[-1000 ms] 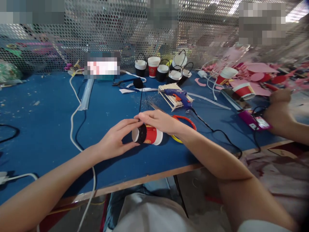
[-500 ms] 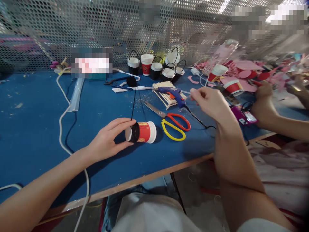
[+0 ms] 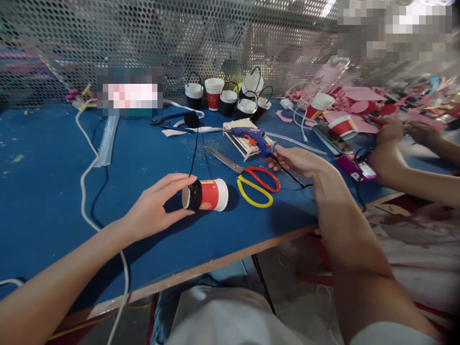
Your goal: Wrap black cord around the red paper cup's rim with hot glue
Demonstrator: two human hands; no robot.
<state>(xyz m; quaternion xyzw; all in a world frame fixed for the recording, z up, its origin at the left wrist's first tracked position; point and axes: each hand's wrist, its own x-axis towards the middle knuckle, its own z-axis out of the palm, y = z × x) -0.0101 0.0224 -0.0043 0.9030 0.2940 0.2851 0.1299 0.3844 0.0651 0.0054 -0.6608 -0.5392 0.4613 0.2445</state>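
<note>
Lying on its side, a red and white paper cup [image 3: 211, 195] has black cord [image 3: 195, 196] wound round its base end. My left hand [image 3: 158, 203] grips that end between thumb and fingers. From the cup, a strand of the cord runs up to a black ball of cord [image 3: 191, 120]. My right hand [image 3: 296, 161] is beside the handle of a blue glue gun [image 3: 257, 137], fingers apart and loosely curled near its black cable. The gun rests on a small wooden-stick rack [image 3: 241, 151], with a clear glue stick [image 3: 298, 141] protruding from its back.
Scissors [image 3: 257, 184] with red and yellow handles lie between the cup and my right hand. Several black-wrapped cups [image 3: 228, 103] with handles stand by the mesh screen [image 3: 172, 43]. A white cable [image 3: 83, 191] crosses the left side. Another person's hand [image 3: 390, 141] is at right.
My right hand has let go of the glue stick's end and moved down and left to the gun's handle. My left hand stays on the cup; the view has shifted slightly.
</note>
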